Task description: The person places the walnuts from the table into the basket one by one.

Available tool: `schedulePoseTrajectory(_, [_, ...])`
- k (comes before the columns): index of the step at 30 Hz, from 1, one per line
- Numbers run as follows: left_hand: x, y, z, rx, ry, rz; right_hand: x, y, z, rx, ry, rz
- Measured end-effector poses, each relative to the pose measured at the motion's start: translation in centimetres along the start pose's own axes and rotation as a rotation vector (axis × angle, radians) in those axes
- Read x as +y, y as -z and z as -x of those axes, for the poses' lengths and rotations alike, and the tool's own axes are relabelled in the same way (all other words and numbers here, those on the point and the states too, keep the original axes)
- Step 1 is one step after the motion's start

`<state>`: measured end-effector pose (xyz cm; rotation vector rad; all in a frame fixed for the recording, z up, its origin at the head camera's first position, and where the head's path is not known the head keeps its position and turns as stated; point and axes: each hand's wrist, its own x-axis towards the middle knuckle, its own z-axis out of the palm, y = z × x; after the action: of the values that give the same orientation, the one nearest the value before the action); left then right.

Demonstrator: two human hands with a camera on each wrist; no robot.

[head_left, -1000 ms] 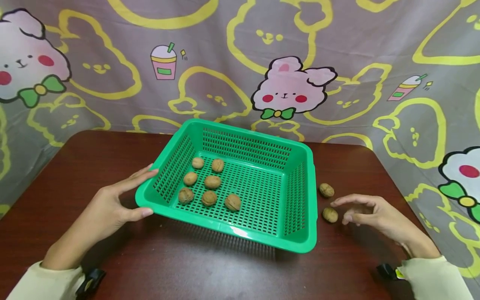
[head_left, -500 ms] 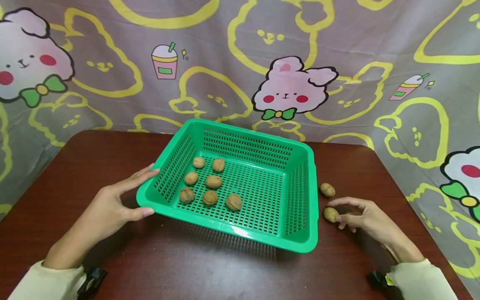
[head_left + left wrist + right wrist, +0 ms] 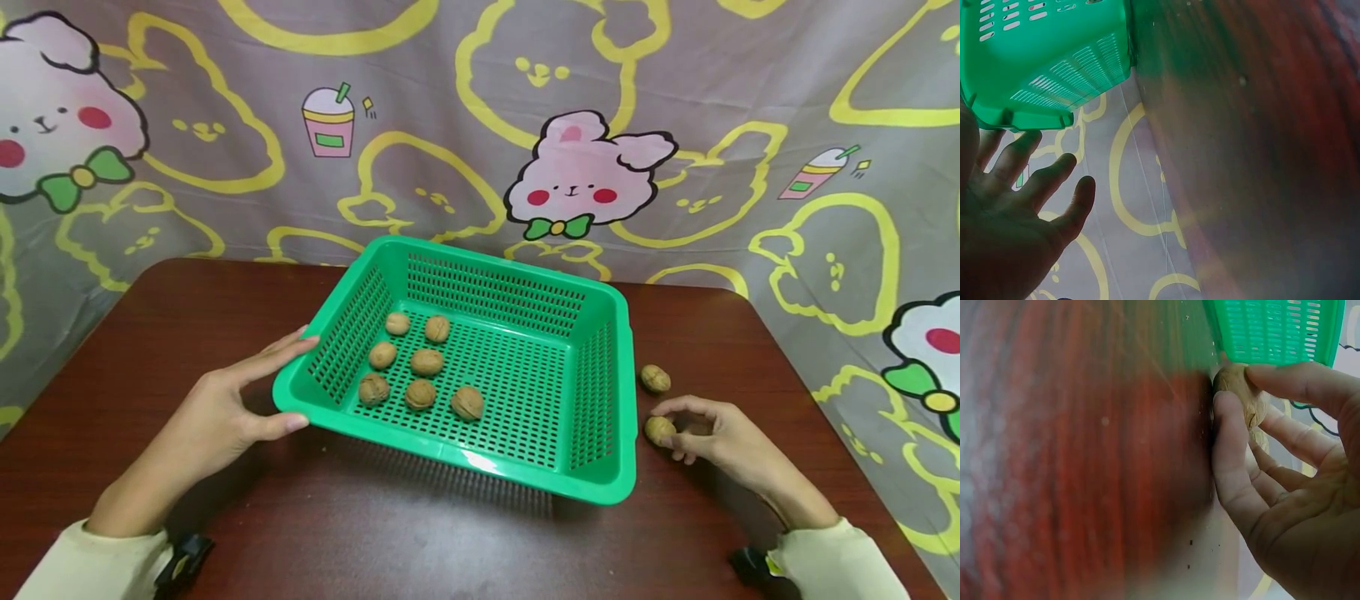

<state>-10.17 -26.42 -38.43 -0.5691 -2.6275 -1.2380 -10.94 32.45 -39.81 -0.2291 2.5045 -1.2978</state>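
My left hand (image 3: 225,408) holds the left front corner of a green plastic basket (image 3: 450,457), thumb on the front rim and fingers at the left rim. In the left wrist view its spread fingers (image 3: 1047,181) reach the underside of the rim. Several walnuts (image 3: 427,362) lie on the basket's slotted floor, toward the left. To the right of the basket, my right hand (image 3: 723,433) pinches a walnut (image 3: 660,431) between thumb and fingers, low at the tabletop. In the right wrist view that walnut (image 3: 1241,390) sits between the fingertips. Another walnut (image 3: 656,379) lies just beyond it.
The basket stands mid-table on a dark reddish-brown tabletop (image 3: 420,542). Behind the table and along its right side hangs a grey cloth (image 3: 420,92) printed with cartoon rabbits. A dark strap device (image 3: 182,562) shows at the left wrist.
My right hand has moved left to the nearer walnut, and its thumb and fingers have closed on it. The left hand and the basket have stayed in place.
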Motion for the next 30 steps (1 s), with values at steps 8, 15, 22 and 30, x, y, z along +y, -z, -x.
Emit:
schedulePoseTrajectory(8, [-0.1, -0.1, -0.1, 0.004, -0.009, -0.009, -0.8, 0.4, 0.4, 0.013, 0.057, -0.03])
schedulePoseTrajectory(15, [0.0, -0.2, -0.2, 0.008, -0.011, -0.009, -3.4, 1.5, 0.4, 0.048, 0.135, -0.072])
schedulePoseTrajectory(22, [-0.1, -0.1, -0.2, 0.011, -0.012, -0.005, -8.3, 2.1, -1.3, 0.042, 0.144, -0.176])
schedulePoseTrajectory(30, [-0.1, 0.0, 0.0, 0.011, 0.006, 0.002, -14.2, 1.4, -5.3, -0.06, 0.17, -0.268])
